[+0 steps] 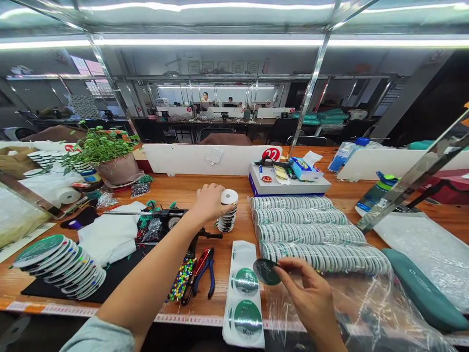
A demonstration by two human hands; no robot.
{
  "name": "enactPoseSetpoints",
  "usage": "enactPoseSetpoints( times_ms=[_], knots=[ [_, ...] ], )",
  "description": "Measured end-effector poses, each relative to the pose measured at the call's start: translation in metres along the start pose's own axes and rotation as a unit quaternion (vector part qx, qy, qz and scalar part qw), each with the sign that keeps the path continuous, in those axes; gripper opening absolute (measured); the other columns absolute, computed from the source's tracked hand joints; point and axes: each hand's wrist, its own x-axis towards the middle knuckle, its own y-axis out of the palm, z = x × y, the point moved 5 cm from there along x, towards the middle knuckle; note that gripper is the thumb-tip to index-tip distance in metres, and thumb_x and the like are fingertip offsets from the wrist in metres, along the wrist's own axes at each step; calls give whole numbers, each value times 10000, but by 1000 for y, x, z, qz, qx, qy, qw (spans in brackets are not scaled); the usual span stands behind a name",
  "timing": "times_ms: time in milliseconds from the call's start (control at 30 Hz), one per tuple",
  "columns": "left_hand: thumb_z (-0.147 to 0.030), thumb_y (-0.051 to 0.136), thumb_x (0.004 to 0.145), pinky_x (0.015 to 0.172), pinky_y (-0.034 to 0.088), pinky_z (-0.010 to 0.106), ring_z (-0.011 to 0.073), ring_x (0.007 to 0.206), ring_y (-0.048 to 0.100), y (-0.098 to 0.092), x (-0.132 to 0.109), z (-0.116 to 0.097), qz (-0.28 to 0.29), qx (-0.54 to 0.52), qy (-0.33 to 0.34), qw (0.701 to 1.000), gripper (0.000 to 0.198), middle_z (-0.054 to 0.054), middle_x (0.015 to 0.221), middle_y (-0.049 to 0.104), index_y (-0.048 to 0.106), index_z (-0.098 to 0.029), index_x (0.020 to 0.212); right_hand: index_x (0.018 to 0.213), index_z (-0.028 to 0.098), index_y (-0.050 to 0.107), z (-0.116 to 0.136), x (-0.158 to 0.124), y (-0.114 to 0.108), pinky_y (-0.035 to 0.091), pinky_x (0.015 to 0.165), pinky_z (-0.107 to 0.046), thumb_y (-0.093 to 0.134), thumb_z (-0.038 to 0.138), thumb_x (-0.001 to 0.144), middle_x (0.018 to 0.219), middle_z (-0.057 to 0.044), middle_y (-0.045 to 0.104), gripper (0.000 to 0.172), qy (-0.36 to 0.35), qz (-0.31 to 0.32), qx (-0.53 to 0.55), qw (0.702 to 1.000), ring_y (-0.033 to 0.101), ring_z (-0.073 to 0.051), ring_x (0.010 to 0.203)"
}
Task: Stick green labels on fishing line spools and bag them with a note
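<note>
My left hand [210, 203] reaches forward, fingers closed around the top of a short upright stack of white spools [227, 217]. Between the thumb and fingers of my right hand [309, 293] is a round dark green sticker [266, 272], held by its edge. It hovers beside a white strip of round green labels [245, 320], which hangs over the table's front edge. To the right, rows of white spools [311, 234] lie in clear plastic. A leaning stack of spools [60, 264] with a green label on top stands at the left.
Blue-handled pliers [205, 276] and colourful pins [182, 278] lie between my arms. Behind them is a black winding device [176, 220]. A potted plant [115, 168], a white box [289, 181] and a teal case [427, 288] surround the area. Metal posts [311, 83] rise from the table.
</note>
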Motion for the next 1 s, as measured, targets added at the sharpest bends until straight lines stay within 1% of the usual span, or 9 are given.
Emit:
enactPoseSetpoints(
  times_ms=[100,167,233,300,400,500,633,767,1000],
  knots=[
    [-254,829,753,1090,413,479,354,1312,488,-17,-18,-8,-119,-51,36,991,575,172,1421,519,595,-132,1264,931,179,743,-3,6,0,609,720,-256,778,375,840,862,-73,729,219,58,-7,68,996,715,-184,781],
    [-145,812,739,1121,414,438,309,1321,508,-20,-42,-18,-164,-135,87,973,610,157,1412,528,550,-136,1291,923,169,737,2,14,1,611,686,-257,813,377,804,843,-77,718,251,93,-15,142,985,710,-185,762],
    [-132,796,748,1087,457,409,265,1240,579,-10,-66,-28,-128,-237,128,955,615,114,1320,601,530,-171,1301,902,165,727,10,24,6,607,660,-254,846,391,760,822,-73,709,292,113,-23,210,971,703,-178,736],
    [-167,800,750,1025,502,391,247,1150,627,8,-87,-35,-61,-326,136,933,610,88,1255,640,541,-197,1302,892,166,719,17,31,15,602,652,-253,868,416,723,813,-68,707,337,130,-22,246,960,697,-172,727],
    [-206,792,758,943,538,346,229,1081,657,35,-112,-41,11,-438,115,891,589,87,1228,659,553,-200,1297,896,168,717,23,35,31,598,663,-266,867,455,707,807,-66,710,375,142,5,243,959,692,-173,728],
    [-170,777,745,881,552,302,203,1023,677,54,-126,-42,55,-509,85,855,598,67,1197,675,535,-206,1291,907,165,720,24,31,41,591,705,-280,853,461,723,810,-65,708,373,138,27,202,969,685,-173,743],
    [-108,761,723,909,545,286,183,1040,676,61,-135,-42,62,-529,74,843,617,39,1186,679,523,-215,1283,934,165,714,28,23,44,579,708,-271,828,453,762,847,-66,705,355,138,29,168,976,677,-169,767],
    [-66,747,705,944,538,277,175,1086,670,62,-138,-43,63,-570,65,817,634,57,1240,658,511,-198,1279,935,161,702,37,20,44,582,673,-270,808,444,784,829,-66,701,338,125,16,163,979,678,-169,733],
    [-149,805,714,895,561,277,174,1019,682,65,-143,-42,79,-587,50,804,630,56,1162,674,505,-187,1266,925,160,693,42,15,44,553,599,-244,786,411,813,817,-68,693,291,108,1,145,984,667,-159,694]
  ],
)
